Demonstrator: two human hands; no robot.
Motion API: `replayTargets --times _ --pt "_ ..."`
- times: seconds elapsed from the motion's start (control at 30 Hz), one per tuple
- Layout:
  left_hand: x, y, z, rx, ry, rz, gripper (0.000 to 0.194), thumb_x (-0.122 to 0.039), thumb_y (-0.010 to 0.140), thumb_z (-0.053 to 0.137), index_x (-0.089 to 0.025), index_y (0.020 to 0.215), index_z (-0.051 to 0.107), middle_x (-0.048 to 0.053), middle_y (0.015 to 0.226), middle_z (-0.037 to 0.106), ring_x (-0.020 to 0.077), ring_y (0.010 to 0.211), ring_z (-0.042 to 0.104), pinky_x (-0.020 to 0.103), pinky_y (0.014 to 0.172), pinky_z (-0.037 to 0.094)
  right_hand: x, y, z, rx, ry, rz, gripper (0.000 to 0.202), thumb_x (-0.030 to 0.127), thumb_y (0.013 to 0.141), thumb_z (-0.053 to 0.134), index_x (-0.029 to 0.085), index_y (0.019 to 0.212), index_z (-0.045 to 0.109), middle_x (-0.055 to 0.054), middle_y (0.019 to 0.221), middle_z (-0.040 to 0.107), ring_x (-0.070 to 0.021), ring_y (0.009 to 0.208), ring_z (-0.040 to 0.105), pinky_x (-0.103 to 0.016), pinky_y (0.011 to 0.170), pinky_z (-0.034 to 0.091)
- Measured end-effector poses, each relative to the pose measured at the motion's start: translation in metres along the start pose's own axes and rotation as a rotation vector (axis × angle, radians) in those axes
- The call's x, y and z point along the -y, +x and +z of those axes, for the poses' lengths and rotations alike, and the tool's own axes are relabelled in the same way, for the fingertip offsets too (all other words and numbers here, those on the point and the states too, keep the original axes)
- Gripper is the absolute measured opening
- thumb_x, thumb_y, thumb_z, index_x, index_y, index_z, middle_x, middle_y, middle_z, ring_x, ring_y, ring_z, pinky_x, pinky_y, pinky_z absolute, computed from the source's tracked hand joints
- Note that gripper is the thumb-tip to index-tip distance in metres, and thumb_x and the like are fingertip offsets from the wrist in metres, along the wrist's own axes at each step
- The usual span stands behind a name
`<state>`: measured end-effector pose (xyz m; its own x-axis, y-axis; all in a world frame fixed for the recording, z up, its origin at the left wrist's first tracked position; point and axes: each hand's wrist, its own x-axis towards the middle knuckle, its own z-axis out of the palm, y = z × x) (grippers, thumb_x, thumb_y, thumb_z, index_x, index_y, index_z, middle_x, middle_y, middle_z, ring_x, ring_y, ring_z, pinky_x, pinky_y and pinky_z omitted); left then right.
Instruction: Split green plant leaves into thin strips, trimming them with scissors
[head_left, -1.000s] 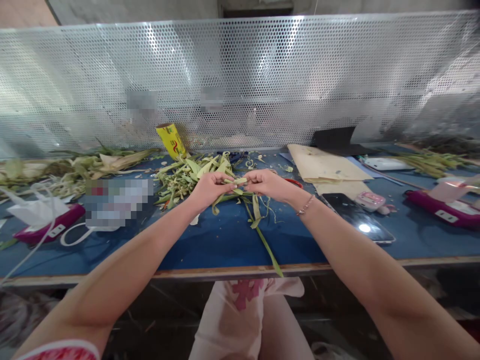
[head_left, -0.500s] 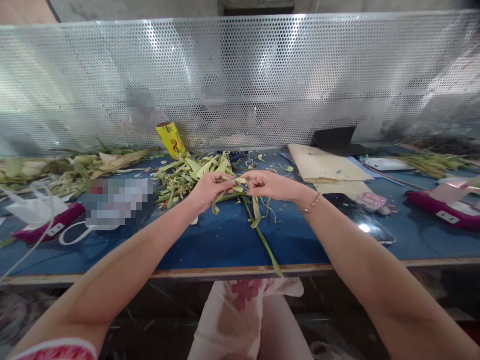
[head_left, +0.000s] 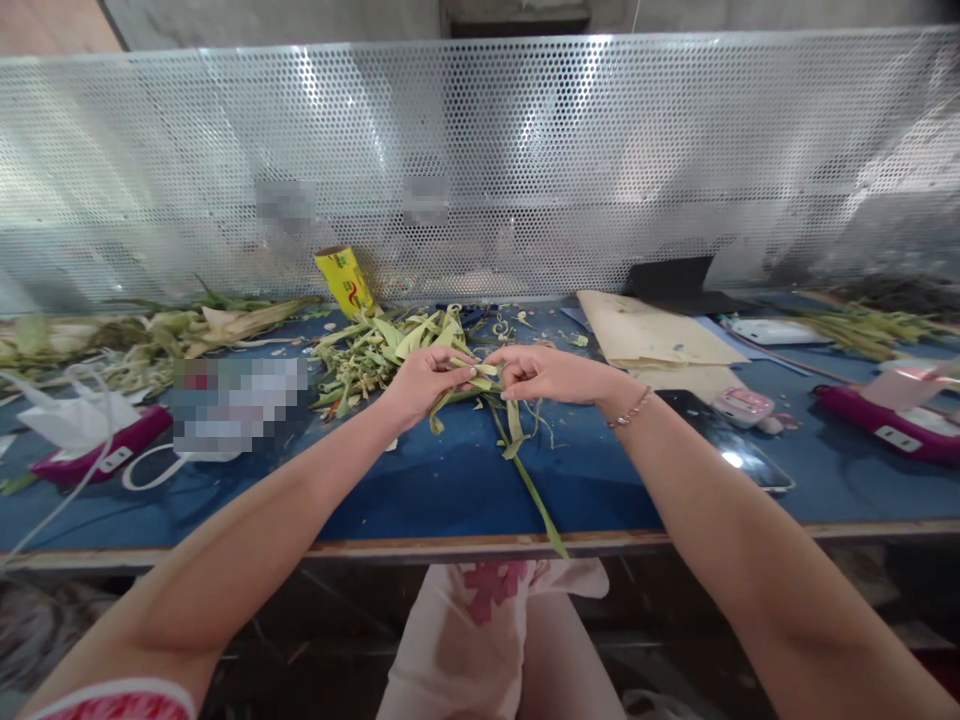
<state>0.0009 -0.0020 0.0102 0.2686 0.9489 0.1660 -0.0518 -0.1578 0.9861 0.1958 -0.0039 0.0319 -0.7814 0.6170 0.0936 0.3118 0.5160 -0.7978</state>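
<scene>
My left hand (head_left: 429, 385) pinches pale green leaf strips (head_left: 486, 370) between thumb and fingers over the middle of the table. Close to its right, my right hand (head_left: 541, 375) has curled fingers, with the thumb against the index finger at the end of the strips. What lies in that pinch is too small to make out. Beneath the hands hangs a folded strip (head_left: 514, 430), and a long green stem (head_left: 536, 492) runs down to the table's front edge. A heap of cut leaves (head_left: 375, 355) lies just behind my left hand.
The blue table (head_left: 450, 490) ends at a perforated metal screen (head_left: 525, 150). A yellow can (head_left: 346, 284) stands tilted behind the heap. On the right are brown paper (head_left: 652, 330), a phone (head_left: 739, 455) and a pink case (head_left: 742, 405). Purple boxes (head_left: 892, 425) sit at both sides.
My right hand has shifted slightly right, with its index finger more bent. My left hand still grips the leaf strips in nearly the same spot.
</scene>
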Motion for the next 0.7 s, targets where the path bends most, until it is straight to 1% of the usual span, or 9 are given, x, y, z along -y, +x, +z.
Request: replayTargets --times 0.07,0.13,0.23,0.3,0.37,0.47,0.53,0.6,0.7 --pt "0.001 0.000 -0.001 -0.009 0.028 0.050 0.024 -0.026 0.054 0.073 -0.013 0.072 0.063 -0.001 0.060 0.064 0.0064 0.051 0.058 0.021 0.056 0.049 -0.001 0.002 0.003 -0.061 -0.018 0.001 0.034 0.017 0.076 0.052 0.013 0.108 0.044 0.009 0.056 0.039 -0.0046 0.047 0.031 -0.020 0.047 0.026" --pt "0.002 0.000 -0.001 -0.020 0.107 0.112 0.023 -0.028 0.058 0.071 -0.013 0.074 0.063 0.000 0.062 0.065 0.0082 0.053 0.059 0.023 0.057 0.050 -0.003 0.006 0.006 -0.113 -0.036 0.008 0.032 0.016 0.075 0.051 0.013 0.106 0.044 0.009 0.055 0.039 -0.0045 0.047 0.032 -0.020 0.047 0.026" --pt "0.003 -0.003 0.000 -0.065 0.380 0.251 0.018 -0.028 0.064 0.066 -0.014 0.076 0.064 0.002 0.063 0.066 0.0110 0.055 0.060 0.024 0.055 0.049 -0.007 0.010 0.011 -0.158 -0.096 0.005 0.027 0.019 0.075 0.052 0.014 0.101 0.046 0.009 0.053 0.040 -0.0047 0.046 0.032 -0.020 0.046 0.025" --pt "0.003 -0.006 0.000 -0.133 0.589 0.384 0.015 -0.025 0.067 0.063 -0.016 0.079 0.065 0.003 0.069 0.068 0.0123 0.059 0.062 0.025 0.057 0.049 -0.007 0.011 0.013 -0.202 -0.122 -0.003 0.026 0.021 0.074 0.052 0.014 0.099 0.046 0.009 0.052 0.039 -0.0048 0.045 0.031 -0.021 0.045 0.024" --pt "0.002 -0.009 0.001 -0.212 0.718 0.500 0.018 -0.023 0.068 0.062 -0.017 0.085 0.064 0.003 0.077 0.070 0.0132 0.065 0.064 0.025 0.059 0.049 -0.005 0.011 0.015 -0.257 -0.121 -0.015 0.027 0.019 0.073 0.052 0.014 0.099 0.046 0.009 0.051 0.038 -0.0050 0.045 0.031 -0.021 0.045 0.024" --pt "0.000 -0.012 0.002 -0.279 0.795 0.577 0.025 -0.021 0.069 0.063 -0.018 0.094 0.061 0.003 0.082 0.071 0.0139 0.070 0.065 0.024 0.060 0.049 0.000 0.010 0.016 -0.279 -0.107 -0.040 0.031 0.017 0.072 0.053 0.015 0.102 0.045 0.009 0.053 0.042 -0.0056 0.047 0.034 -0.021 0.047 0.027" --pt "-0.002 -0.014 0.002 -0.282 0.825 0.611 0.021 -0.020 0.069 0.063 -0.018 0.090 0.062 0.003 0.083 0.071 0.0139 0.072 0.066 0.024 0.063 0.050 0.000 0.009 0.016 -0.279 -0.117 -0.054 0.032 0.018 0.072 0.053 0.015 0.103 0.045 0.009 0.054 0.043 -0.0059 0.047 0.035 -0.022 0.049 0.029" --pt "-0.003 -0.015 0.003 -0.277 0.844 0.650 0.014 -0.021 0.070 0.062 -0.018 0.084 0.063 0.002 0.083 0.071 0.0135 0.074 0.066 0.024 0.066 0.051 -0.002 0.010 0.016 -0.307 -0.137 -0.064 0.031 0.018 0.072 0.053 0.016 0.102 0.046 0.008 0.055 0.043 -0.0061 0.048 0.036 -0.022 0.049 0.029" --pt "-0.004 -0.016 0.004 -0.292 0.875 0.686 0.008 -0.021 0.071 0.062 -0.019 0.079 0.064 0.001 0.080 0.071 0.0131 0.072 0.066 0.024 0.066 0.052 -0.006 0.012 0.017 -0.354 -0.131 -0.075 0.028 0.022 0.071 0.055 0.017 0.098 0.047 0.007 0.058 0.044 -0.0065 0.051 0.040 -0.022 0.050 0.031"
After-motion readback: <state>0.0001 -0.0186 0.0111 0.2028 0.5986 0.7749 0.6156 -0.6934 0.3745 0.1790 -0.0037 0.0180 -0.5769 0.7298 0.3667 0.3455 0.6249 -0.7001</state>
